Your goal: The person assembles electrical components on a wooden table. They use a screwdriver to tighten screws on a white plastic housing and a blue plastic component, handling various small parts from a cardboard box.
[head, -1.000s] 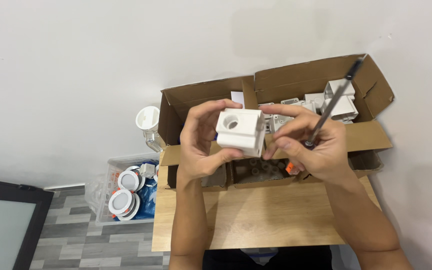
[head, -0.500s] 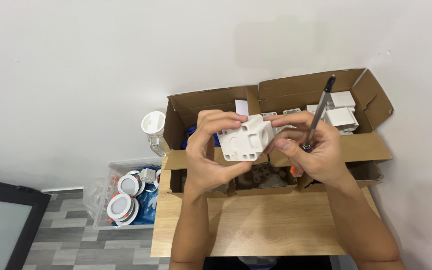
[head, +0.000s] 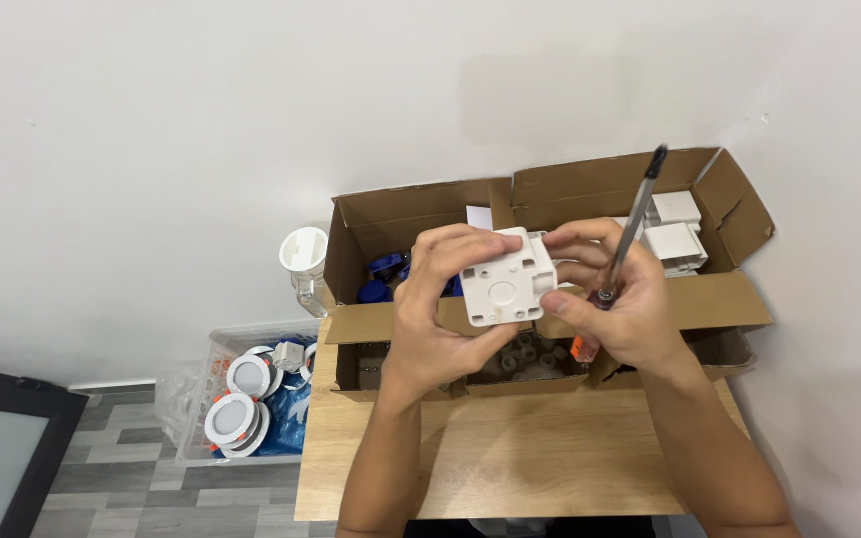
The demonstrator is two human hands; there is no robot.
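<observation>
**Up close: two hands hold a white plastic mounting box above an open carton**

Seen from above, the left hand (head: pixel 440 319) wraps around a square white plastic mounting box (head: pixel 507 277), thumb along its near edge and fingers curled over its far side, so the flat back with its round centre mark faces the camera. The right hand (head: pixel 615 304) steadies the box's other edge between thumb and fingertips, apparently to keep it square for inspection. That same hand also pins a screwdriver (head: pixel 622 254) against the palm; its dark shaft points up and away past the knuckles, and the orange tip of the handle shows below the hand, out of the way of the box. Both hands are closed on what they hold.

Just beyond and beneath the hands sits an open cardboard carton (head: pixel 590 189) on a wooden tabletop (head: pixel 510 458). More white boxes (head: pixel 675 234) lie in it beyond the right hand, and blue parts (head: pixel 383 274) beyond the left. Farther left of the left hand, a clear bin on the floor holds round white downlights (head: pixel 236 399).
</observation>
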